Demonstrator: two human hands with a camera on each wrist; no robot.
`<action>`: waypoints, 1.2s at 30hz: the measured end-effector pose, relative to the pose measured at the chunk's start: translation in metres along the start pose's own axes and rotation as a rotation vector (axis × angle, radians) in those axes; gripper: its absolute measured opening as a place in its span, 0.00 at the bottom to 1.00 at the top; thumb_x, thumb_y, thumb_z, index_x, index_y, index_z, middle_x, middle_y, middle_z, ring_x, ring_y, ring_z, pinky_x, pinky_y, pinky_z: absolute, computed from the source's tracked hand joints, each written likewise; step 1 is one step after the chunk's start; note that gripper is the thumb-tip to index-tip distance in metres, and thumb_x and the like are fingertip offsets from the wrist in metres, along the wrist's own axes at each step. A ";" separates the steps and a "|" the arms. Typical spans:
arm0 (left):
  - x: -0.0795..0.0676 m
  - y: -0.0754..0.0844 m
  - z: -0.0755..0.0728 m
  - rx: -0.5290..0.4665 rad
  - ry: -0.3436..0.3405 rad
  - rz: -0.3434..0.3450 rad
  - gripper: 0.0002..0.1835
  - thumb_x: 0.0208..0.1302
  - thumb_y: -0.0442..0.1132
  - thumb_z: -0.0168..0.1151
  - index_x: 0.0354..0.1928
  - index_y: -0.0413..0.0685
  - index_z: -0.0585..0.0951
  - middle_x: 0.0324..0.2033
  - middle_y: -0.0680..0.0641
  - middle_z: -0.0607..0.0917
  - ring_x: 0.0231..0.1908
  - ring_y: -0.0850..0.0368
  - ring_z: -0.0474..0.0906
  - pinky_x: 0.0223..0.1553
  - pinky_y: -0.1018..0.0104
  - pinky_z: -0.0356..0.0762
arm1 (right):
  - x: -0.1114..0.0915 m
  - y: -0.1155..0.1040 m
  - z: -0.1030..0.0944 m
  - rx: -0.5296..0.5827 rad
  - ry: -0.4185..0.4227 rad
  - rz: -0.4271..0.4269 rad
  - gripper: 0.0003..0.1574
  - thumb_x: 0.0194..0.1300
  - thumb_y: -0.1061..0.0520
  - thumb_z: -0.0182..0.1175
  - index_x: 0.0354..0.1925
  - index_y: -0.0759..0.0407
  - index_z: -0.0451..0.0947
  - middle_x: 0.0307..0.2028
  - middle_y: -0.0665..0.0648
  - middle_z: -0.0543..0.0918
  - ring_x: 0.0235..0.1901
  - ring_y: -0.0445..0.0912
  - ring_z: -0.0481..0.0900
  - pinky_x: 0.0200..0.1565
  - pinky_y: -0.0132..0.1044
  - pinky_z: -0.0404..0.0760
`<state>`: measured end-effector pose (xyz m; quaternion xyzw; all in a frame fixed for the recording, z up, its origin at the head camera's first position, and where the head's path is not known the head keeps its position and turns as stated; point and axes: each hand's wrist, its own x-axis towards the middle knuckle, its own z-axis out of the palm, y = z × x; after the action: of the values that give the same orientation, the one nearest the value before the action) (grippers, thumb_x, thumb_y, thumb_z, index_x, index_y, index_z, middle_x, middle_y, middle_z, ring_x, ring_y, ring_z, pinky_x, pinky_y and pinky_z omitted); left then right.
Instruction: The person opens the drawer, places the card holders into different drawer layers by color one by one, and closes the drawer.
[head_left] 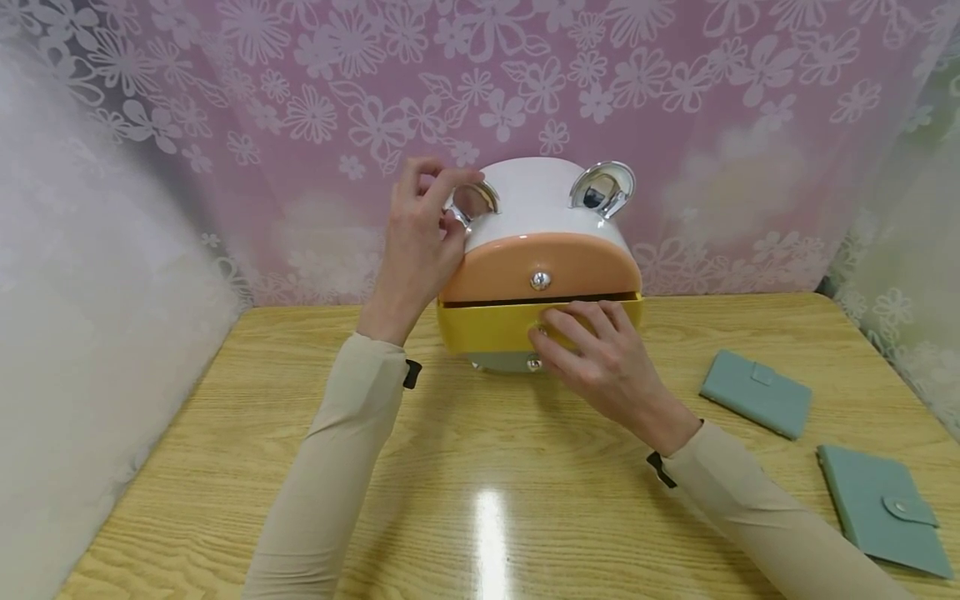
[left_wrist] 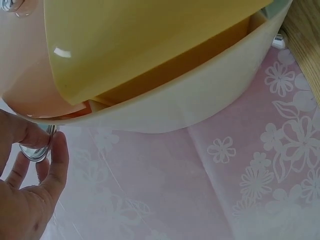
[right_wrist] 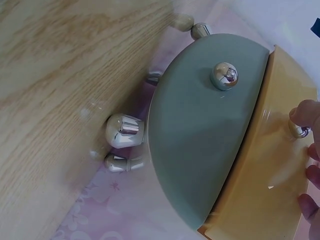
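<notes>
A small rounded drawer box with a white shell stands at the back of the table, with an orange drawer on top, a yellow one in the middle and a grey-green drawer at the bottom. The yellow drawer is pulled out partway, leaving a dark gap above its front. My left hand pinches the silver ear on the box's left side. With thumb and fingers, my right hand grips the yellow drawer's silver knob; other fingers lie against the drawer front.
Two green wallet-like cases lie on the right of the wooden table: a closed one farther back and a larger one with a snap strap nearer. A pink flowered cloth hangs behind the box. Silver ball feet hold the box up.
</notes>
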<state>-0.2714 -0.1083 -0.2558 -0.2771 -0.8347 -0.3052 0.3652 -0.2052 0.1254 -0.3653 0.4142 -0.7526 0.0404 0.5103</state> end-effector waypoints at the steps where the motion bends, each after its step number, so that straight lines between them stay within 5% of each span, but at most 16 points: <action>1: 0.000 0.000 0.000 -0.001 0.003 0.002 0.25 0.61 0.23 0.53 0.56 0.50 0.84 0.52 0.39 0.73 0.48 0.44 0.72 0.53 0.56 0.72 | 0.000 0.000 0.000 0.001 0.000 0.000 0.11 0.75 0.56 0.57 0.44 0.57 0.85 0.45 0.59 0.85 0.45 0.59 0.79 0.43 0.52 0.74; 10: 0.001 0.001 -0.001 0.005 -0.003 -0.021 0.24 0.62 0.24 0.54 0.56 0.51 0.84 0.52 0.40 0.73 0.48 0.44 0.72 0.53 0.57 0.72 | 0.000 0.005 0.003 0.006 -0.018 0.001 0.11 0.76 0.56 0.56 0.45 0.57 0.85 0.45 0.59 0.85 0.46 0.60 0.78 0.44 0.52 0.74; 19: 0.003 0.000 0.000 0.006 -0.004 -0.024 0.23 0.61 0.23 0.54 0.54 0.49 0.84 0.52 0.40 0.73 0.48 0.44 0.72 0.53 0.57 0.71 | -0.001 0.007 0.005 0.003 -0.030 0.010 0.10 0.63 0.60 0.70 0.44 0.57 0.84 0.43 0.59 0.85 0.46 0.60 0.78 0.45 0.53 0.74; 27: 0.003 0.002 -0.001 0.009 -0.013 -0.032 0.23 0.61 0.24 0.54 0.54 0.49 0.85 0.51 0.40 0.73 0.48 0.44 0.71 0.53 0.59 0.72 | -0.001 0.008 0.007 -0.010 -0.031 0.009 0.12 0.77 0.56 0.55 0.45 0.56 0.85 0.43 0.59 0.86 0.46 0.60 0.79 0.45 0.53 0.75; 36: 0.003 0.003 -0.002 0.001 -0.009 -0.026 0.22 0.61 0.24 0.54 0.54 0.48 0.85 0.50 0.40 0.73 0.48 0.45 0.71 0.53 0.58 0.72 | -0.002 0.008 0.008 -0.036 -0.035 0.011 0.16 0.80 0.56 0.51 0.45 0.55 0.86 0.43 0.59 0.87 0.45 0.60 0.79 0.46 0.54 0.76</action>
<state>-0.2703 -0.1073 -0.2520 -0.2673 -0.8400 -0.3084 0.3574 -0.2161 0.1283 -0.3672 0.4015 -0.7643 0.0222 0.5041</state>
